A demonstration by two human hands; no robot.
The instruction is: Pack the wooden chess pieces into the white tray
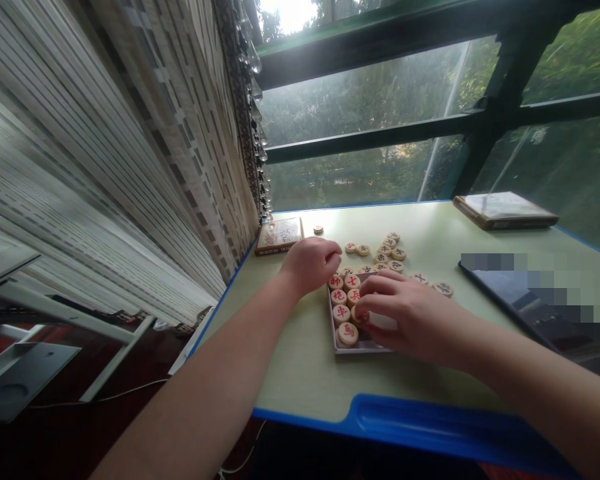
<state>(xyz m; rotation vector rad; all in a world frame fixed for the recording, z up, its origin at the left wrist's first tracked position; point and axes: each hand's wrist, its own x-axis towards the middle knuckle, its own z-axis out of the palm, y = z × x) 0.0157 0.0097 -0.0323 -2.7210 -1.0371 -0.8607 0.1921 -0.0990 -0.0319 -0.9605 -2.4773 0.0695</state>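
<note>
At the tabletop's point(300, 380) center, holding a red-lettered piece point(363, 315) between half-closed right hand point(415, 313) fingers, just over a shallow box point(367, 351), and seeing red-lettered discs point(348, 333) filling its nine o'clock side. Toward the box's eleven o'clock corner, curling the left hand point(313, 263) fingers inward, without being able to tell whether around anything. Farther, at one o'clock, seeing loose dark-lettered pieces point(381, 258), then one flat case point(282, 235) at ten and a second flat case point(505, 208) at two.
</note>
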